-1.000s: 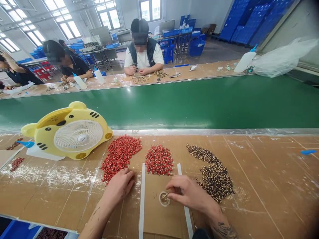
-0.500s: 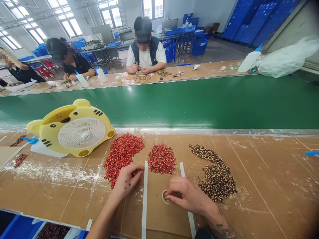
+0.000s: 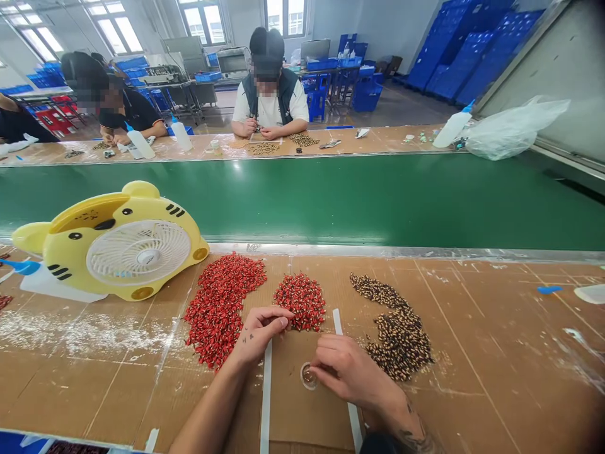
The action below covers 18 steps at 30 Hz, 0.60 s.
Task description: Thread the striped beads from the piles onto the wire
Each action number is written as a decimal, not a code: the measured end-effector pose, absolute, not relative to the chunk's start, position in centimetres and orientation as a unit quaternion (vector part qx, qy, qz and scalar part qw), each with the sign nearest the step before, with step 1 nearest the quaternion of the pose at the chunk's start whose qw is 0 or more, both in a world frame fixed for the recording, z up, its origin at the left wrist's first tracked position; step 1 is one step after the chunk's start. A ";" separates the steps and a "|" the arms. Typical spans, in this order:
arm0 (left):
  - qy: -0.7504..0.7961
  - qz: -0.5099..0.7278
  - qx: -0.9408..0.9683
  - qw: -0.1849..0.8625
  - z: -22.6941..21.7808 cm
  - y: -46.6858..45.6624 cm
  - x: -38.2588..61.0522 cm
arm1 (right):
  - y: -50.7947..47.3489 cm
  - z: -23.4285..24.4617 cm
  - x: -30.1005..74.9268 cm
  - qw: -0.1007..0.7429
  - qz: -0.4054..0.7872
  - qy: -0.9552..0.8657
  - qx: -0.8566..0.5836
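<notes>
Fingers [image 3: 327,379] at a round, translucent dish [image 3: 303,379]

dark marks [image 3: 247,337] on left grip [image 3: 261,329], tattoo [image 3: 414,435] on right forearm [image 3: 394,405]

Bright diffuse daylight, far windows [image 3: 201,24] washed out, pale glare on green surface [image 3: 378,195], wide-angle edge distortion, lower-right corner dark, blurred.

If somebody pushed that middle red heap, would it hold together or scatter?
The middle red heap would likely spread rather than move as one, since it is many small, separate pieces. Each piece is probably light, being tiny beside the left hand.
</notes>
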<state>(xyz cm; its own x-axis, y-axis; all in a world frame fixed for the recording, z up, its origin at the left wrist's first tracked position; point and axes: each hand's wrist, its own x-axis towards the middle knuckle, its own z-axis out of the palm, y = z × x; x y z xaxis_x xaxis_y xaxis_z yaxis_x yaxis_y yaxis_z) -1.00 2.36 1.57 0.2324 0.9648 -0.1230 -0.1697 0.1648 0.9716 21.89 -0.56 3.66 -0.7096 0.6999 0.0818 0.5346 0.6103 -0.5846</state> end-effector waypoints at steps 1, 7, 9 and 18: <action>0.423 0.451 0.467 0.632 1.3 2.3 -0.8 | -0.5 3.6 21.9 0.152 0.270 -0.884 -0.349; 0.446 0.417 0.543 0.577 0.9 1.8 -0.7 | -0.1 3.0 21.8 0.152 0.266 -0.886 -0.349; 0.452 0.404 0.537 0.587 0.9 1.6 -0.7 | -0.1 3.1 21.7 0.150 0.269 -0.885 -0.350; 0.438 0.433 0.444 0.651 -0.1 1.4 -0.8 | -0.2 3.5 21.8 0.111 0.273 -0.890 -0.348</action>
<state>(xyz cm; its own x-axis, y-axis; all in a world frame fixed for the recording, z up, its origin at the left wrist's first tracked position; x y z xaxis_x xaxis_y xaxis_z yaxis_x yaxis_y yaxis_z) -0.78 1.42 -0.11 0.2417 0.9524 -0.1860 -0.1755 0.2314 0.9569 21.84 -0.16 3.50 -0.7331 0.6801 0.0067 0.5592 0.6083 -0.5632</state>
